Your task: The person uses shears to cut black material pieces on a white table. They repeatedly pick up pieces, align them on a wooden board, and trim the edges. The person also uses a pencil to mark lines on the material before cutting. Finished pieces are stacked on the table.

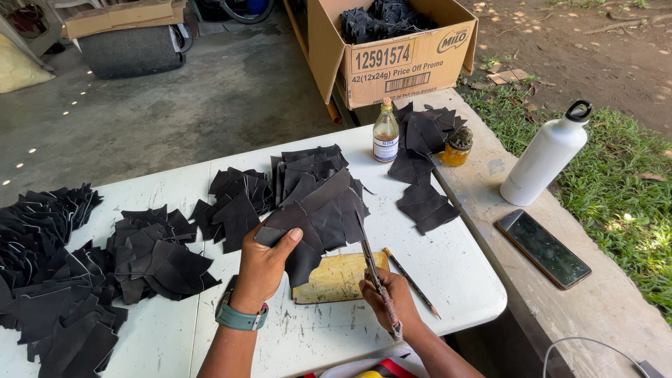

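Left hand (262,266) fingers pinched a black leather piece (294,234) above the worktop (448,273) near edge | piece's long axis ran up-right toward the blade | right hand (392,297) fingers clenched a slim knife (371,262), tip touching the piece.

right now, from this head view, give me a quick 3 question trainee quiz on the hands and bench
1. True or false: the left hand grips a black leather piece.
2. What does the right hand hold? A) brush tool B) white bottle C) phone
3. Which thing lies on the table just right of the right hand?

Key: 1 true; 2 A; 3 the pencil.
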